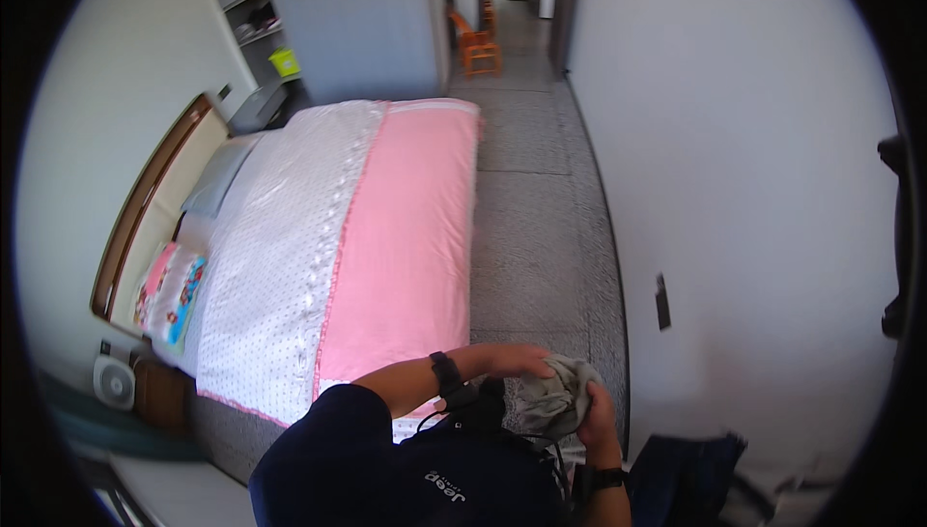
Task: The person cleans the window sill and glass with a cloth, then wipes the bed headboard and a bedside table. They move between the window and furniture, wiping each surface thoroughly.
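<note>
A bunched grey-green cloth (556,398) is gathered between both hands in front of my torso. From its upper left side, my left hand (523,360) grips the cloth, the forearm reaching across from the left. My right hand (598,418) clasps the cloth's right edge, with the thumb and fingers partly hidden by folds. Dark bands (446,373) circle both wrists. Whether the cloth is a garment cannot be told.
A bed with a pink and white quilt (413,237) fills the left, beside the tiled floor (525,237). The white wall (724,165) runs along the right. Dark fabric (681,476) hangs at the lower right. An orange chair (478,52) stands near the doorway, a fan (114,382) at far left.
</note>
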Action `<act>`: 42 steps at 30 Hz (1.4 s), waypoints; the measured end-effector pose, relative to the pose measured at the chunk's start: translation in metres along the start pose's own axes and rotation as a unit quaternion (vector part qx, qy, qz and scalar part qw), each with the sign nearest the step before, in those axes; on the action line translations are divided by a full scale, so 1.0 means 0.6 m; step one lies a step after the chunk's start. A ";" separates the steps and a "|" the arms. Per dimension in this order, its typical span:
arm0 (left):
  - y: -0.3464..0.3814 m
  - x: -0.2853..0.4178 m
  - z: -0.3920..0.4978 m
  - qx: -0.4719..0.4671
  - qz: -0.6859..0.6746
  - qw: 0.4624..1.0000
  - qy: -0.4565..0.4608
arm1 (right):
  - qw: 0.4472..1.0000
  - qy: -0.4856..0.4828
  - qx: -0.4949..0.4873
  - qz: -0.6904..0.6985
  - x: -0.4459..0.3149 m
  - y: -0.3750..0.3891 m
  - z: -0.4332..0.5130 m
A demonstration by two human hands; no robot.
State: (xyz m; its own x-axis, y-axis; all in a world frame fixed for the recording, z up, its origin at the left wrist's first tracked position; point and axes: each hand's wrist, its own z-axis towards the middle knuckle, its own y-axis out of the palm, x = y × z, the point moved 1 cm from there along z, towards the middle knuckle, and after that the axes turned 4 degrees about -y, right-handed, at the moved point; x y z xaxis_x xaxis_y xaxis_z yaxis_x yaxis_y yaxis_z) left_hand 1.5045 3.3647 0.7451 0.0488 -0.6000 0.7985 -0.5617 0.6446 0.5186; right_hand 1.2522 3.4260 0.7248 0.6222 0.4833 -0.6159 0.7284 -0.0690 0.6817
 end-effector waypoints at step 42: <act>-0.836 0.821 0.281 0.304 -0.141 0.887 0.318 | 0.837 0.203 -0.393 -0.322 -0.493 0.327 1.446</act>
State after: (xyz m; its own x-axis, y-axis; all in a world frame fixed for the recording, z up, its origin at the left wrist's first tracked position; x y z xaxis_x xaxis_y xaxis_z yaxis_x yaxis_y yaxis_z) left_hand 1.6709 2.6660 0.8270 0.6054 -0.1831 0.7746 -0.7853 0.0212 0.6187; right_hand 1.4602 2.5122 0.6979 -0.0925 0.4670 -0.8794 0.3628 0.8383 0.4070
